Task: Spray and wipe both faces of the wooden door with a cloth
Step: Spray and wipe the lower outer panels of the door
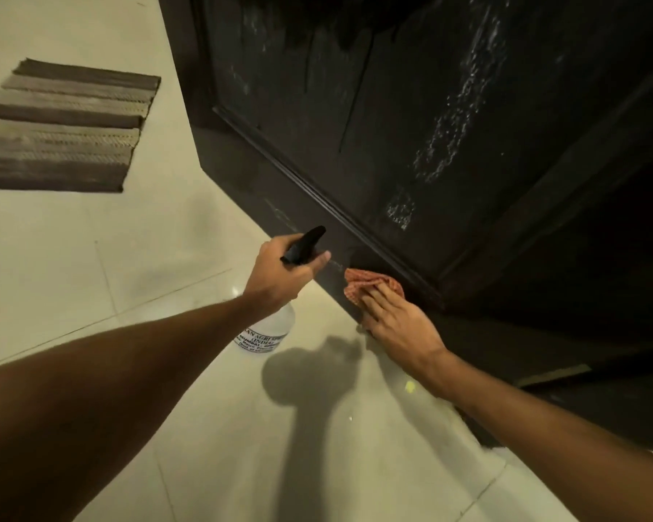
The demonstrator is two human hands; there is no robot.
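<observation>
Cloth point(359, 282) under right hand point(400, 322), bottle point(268, 329) in left hand point(279, 273)

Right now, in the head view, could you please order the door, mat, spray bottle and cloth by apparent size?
1. door
2. mat
3. spray bottle and cloth: both partly covered, so I won't rank them.

floor point(91, 280): pale glossy tiles | striped brown mat point(61, 126): flat, far left
</observation>
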